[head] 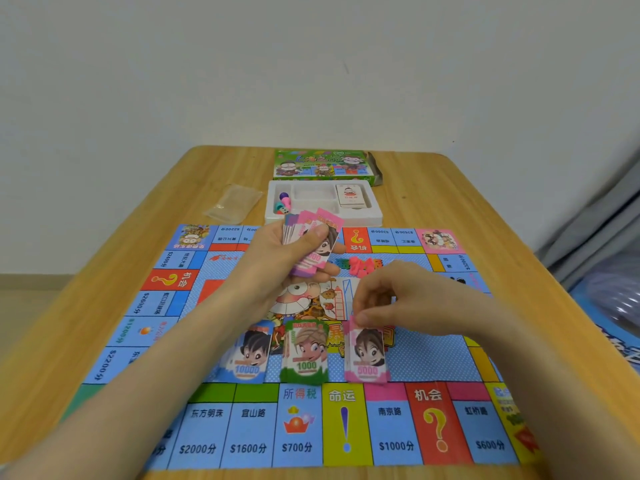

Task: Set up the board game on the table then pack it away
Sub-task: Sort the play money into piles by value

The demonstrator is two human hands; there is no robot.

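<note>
The left hand (294, 251) grips one fanned wad of play money (311, 244) above the game board (433, 355). At its 5 o'clock, the right hand (391, 299) pinches the pink pile (367, 355), rightmost of three note piles, beside green (305, 351) and blue (248, 355) ones, fingers curled downward

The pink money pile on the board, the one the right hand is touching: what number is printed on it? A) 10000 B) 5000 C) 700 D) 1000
B: the pink pile under the right hand reads 5000, while the green pile beside it reads 1000 and the blue pile reads 10000.
</note>
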